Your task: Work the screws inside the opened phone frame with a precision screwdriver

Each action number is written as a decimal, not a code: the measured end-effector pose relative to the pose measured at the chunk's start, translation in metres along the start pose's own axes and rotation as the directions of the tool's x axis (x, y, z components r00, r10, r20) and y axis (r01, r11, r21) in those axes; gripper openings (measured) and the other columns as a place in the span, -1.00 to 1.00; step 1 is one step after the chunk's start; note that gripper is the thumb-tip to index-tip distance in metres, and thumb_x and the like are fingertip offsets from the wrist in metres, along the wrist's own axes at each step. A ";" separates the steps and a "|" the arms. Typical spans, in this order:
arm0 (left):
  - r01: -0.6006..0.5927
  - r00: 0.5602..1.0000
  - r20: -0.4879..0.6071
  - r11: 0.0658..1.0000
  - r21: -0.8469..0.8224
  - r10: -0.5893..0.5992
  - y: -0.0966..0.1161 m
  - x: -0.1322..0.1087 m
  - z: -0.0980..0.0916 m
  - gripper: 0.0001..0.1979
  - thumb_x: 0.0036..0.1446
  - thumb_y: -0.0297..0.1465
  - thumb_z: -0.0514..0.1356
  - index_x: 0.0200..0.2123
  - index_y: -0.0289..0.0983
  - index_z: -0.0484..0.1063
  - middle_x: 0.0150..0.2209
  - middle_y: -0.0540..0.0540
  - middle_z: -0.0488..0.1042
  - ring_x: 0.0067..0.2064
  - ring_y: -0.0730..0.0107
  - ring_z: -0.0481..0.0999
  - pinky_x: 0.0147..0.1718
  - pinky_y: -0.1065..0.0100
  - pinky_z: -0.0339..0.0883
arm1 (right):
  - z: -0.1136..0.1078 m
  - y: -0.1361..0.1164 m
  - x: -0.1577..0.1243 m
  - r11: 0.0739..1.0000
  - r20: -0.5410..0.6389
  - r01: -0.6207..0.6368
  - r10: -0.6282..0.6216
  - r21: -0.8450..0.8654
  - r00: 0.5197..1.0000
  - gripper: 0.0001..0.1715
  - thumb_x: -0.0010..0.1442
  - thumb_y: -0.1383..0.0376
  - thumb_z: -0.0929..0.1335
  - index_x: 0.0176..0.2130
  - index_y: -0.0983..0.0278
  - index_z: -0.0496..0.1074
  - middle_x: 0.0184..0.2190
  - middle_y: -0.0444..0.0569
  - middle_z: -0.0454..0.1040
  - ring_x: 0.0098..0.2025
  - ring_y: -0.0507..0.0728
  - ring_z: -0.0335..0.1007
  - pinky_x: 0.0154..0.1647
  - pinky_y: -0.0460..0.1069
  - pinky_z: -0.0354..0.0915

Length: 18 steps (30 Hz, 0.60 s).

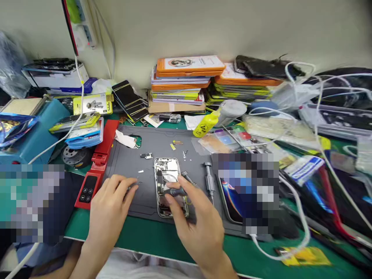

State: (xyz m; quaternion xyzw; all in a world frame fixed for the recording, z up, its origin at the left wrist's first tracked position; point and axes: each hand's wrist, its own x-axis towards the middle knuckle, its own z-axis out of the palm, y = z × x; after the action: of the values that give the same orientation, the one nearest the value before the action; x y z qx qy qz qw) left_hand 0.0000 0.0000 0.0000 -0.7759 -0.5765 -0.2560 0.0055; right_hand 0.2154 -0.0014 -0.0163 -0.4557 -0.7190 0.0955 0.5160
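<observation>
An opened smartphone (171,166) lies on the dark grey work mat (132,166), its inner parts bare. Over its lower half, my right hand (200,224) pinches a short dark screwdriver-like tool (176,192) between thumb and fingers; its exact kind is unclear. My left hand (109,205) is left of the phone, above the mat, with thumb and index finger drawn close together. Whatever may be between those fingertips is too small to make out. A grey screwdriver (209,179) rests right of the phone. A small loose phone part (146,155) lies toward the upper left.
A red device with buttons (87,190) borders the mat's left side. At right lies another phone (231,197), partly blurred out, with a white cable (300,217). Behind are a yellow bottle (205,124) and stacked orange boxes (188,71). Tiny pieces dot the mat.
</observation>
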 end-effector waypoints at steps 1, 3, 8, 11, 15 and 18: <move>-0.028 1.000 0.007 0.999 0.031 0.028 0.001 0.001 0.000 -0.86 0.61 -0.36 0.22 0.02 -0.22 0.60 -0.12 -0.05 0.59 -0.12 0.22 0.58 -0.11 0.24 0.34 | -0.005 0.002 -0.003 0.998 -0.082 -0.054 0.057 0.032 0.995 -0.33 0.42 0.51 0.47 0.41 0.17 0.43 -0.08 0.00 0.74 -0.10 0.14 0.75 -0.10 0.01 0.70; -0.074 0.997 0.020 0.994 0.081 0.072 0.004 0.003 0.000 -0.86 0.61 -0.39 0.21 -0.01 -0.23 0.60 -0.14 -0.05 0.60 -0.15 0.21 0.56 -0.13 0.23 0.32 | -0.014 0.004 -0.007 0.985 -0.209 -0.134 0.154 0.109 0.966 -0.29 0.38 0.54 0.48 0.39 0.12 0.46 -0.09 -0.03 0.72 -0.09 0.12 0.75 -0.10 -0.01 0.70; -0.120 0.993 0.030 0.982 0.147 0.117 0.007 0.009 0.002 -0.89 0.60 -0.44 0.20 -0.03 -0.27 0.56 -0.15 -0.09 0.61 -0.18 0.19 0.54 -0.16 0.20 0.31 | -0.021 0.005 -0.012 0.932 -0.319 -0.202 0.298 0.301 0.900 -0.09 0.31 0.64 0.47 0.46 0.03 0.41 -0.05 -0.03 0.70 -0.06 0.11 0.74 -0.25 -0.06 0.70; -0.071 0.997 0.023 0.997 0.030 0.071 0.014 0.009 -0.001 -0.89 0.61 -0.44 0.20 -0.06 -0.25 0.52 -0.16 -0.06 0.61 -0.19 0.23 0.54 -0.16 0.25 0.33 | -0.021 0.004 -0.013 0.930 -0.298 -0.204 0.297 0.307 0.907 -0.08 0.27 0.67 0.48 0.44 0.05 0.45 -0.06 0.00 0.72 -0.07 0.14 0.76 -0.22 -0.02 0.74; -0.010 0.994 0.101 0.972 -0.235 0.034 0.036 0.001 -0.005 -0.88 0.61 -0.44 0.20 -0.08 -0.19 0.51 -0.16 0.00 0.61 -0.17 0.33 0.57 -0.13 0.33 0.38 | -0.022 0.004 -0.014 0.946 -0.298 -0.174 0.255 0.274 0.920 -0.04 0.22 0.69 0.50 0.43 0.06 0.47 -0.07 -0.01 0.72 -0.07 0.14 0.77 -0.18 -0.01 0.75; -0.026 0.993 0.106 0.968 -0.250 0.054 0.049 -0.006 -0.002 -0.90 0.59 -0.46 0.23 -0.06 -0.20 0.54 -0.16 0.01 0.62 -0.19 0.34 0.57 -0.11 0.31 0.37 | -0.024 0.004 -0.013 0.950 -0.300 -0.160 0.240 0.268 0.923 -0.03 0.21 0.69 0.50 0.44 0.08 0.46 -0.07 0.01 0.72 -0.07 0.17 0.77 -0.18 0.04 0.77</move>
State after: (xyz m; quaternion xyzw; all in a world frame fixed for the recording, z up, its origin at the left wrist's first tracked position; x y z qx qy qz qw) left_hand 0.0418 -0.0217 0.0132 -0.7951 -0.5236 -0.2821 -0.1185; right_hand 0.2387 -0.0169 -0.0165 -0.4715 -0.5556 0.1562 0.6668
